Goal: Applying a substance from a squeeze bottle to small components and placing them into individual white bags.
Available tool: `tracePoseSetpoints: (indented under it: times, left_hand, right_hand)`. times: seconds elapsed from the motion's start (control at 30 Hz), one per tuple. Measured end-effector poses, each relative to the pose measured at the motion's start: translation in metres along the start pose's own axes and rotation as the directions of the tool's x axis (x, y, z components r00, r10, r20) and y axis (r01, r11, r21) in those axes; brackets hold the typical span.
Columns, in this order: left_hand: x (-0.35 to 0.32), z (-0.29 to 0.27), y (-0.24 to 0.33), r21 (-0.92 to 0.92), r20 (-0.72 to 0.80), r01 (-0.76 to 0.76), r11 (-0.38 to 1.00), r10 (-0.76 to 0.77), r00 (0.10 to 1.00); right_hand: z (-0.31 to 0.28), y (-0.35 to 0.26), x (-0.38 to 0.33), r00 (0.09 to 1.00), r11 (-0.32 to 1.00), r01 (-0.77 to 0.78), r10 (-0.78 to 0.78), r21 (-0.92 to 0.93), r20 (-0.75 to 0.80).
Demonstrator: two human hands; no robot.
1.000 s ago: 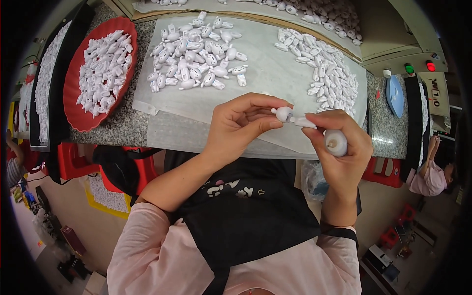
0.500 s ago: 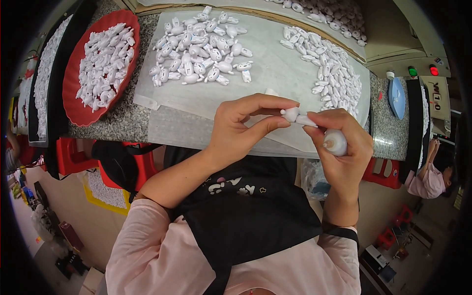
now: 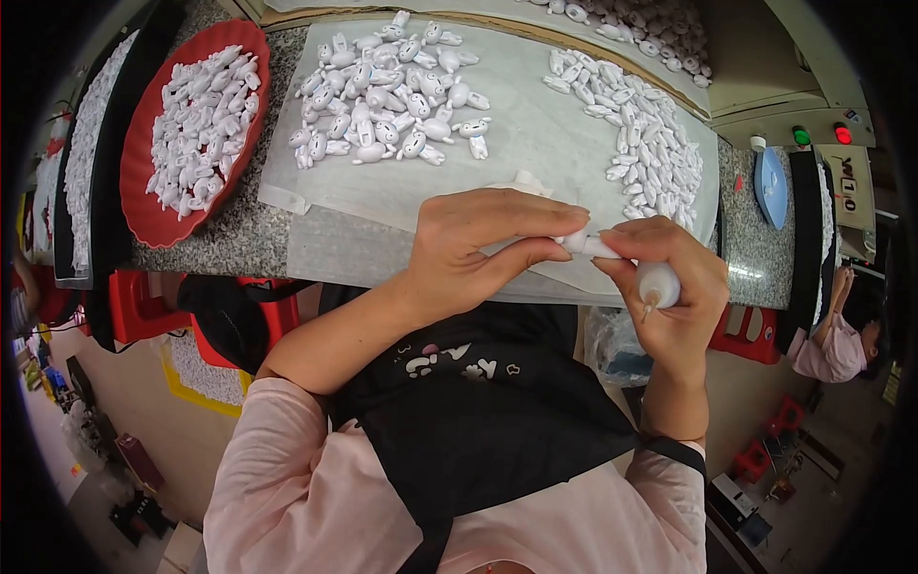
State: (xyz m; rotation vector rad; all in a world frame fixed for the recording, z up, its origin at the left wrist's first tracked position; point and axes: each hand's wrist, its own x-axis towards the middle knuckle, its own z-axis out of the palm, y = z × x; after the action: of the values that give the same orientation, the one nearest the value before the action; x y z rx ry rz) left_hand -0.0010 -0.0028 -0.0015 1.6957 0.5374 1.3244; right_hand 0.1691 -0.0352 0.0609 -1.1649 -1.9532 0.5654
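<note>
Above the near edge of the paper-covered table, a small white rabbit figurine (image 3: 587, 246) is pinched between both hands. The thumb and fingertips of my left hand (image 3: 459, 249) close on its rounded end and partly hide it. My right hand (image 3: 684, 292) grips its narrower end between thumb and forefinger. Tucked in the same right hand is a small translucent squeeze bottle (image 3: 658, 282), its thin tip pointing down towards me. Beyond my left hand lies a pile of white rabbit figurines (image 3: 382, 100) with drawn features. Farther right is a heap of slim white pieces (image 3: 655, 143).
A red scalloped tray (image 3: 137, 196) of white pieces stands at the left. White paper (image 3: 535, 115) covers the table's middle. At the right are a blue dish (image 3: 771, 189) and a panel with green and red lights (image 3: 822, 135). Another person (image 3: 827, 349) sits at far right.
My hands have drawn slightly closer together around the figurine, whose rounded end is now more covered by my left fingers. The bottle has tilted, its tip turning further downward.
</note>
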Motion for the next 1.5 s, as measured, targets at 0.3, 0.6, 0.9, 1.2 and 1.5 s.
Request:
tracePoseSetpoints:
  times: [0.3,0.6,0.9,1.2,1.5]
  left_hand:
    - [0.003,0.001,-0.001,0.000,0.037,0.022,1.000,-0.022,0.999]
    - [0.005,0.002,0.000,-0.024,0.059,0.042,0.999,-0.040,0.997]
    - [0.007,0.007,-0.003,-0.149,0.062,0.246,0.958,-0.240,0.969]
    - [0.014,0.024,-0.007,-0.425,0.166,0.603,0.675,-0.596,0.785]
    - [0.014,0.030,-0.008,-0.428,0.175,0.603,0.673,-0.593,0.786]
  right_hand:
    - [-0.003,0.002,0.000,0.999,0.999,-0.043,0.043,0.024,0.016]
    - [-0.007,0.002,-0.003,0.995,0.990,-0.095,0.091,0.102,0.041]
    - [-0.011,0.001,0.002,0.963,0.960,-0.266,0.261,0.086,0.061]
    - [-0.029,0.020,0.014,0.786,0.761,-0.611,0.549,0.218,0.285]
    - [-0.034,0.027,0.007,0.769,0.715,-0.637,0.563,0.287,0.304]
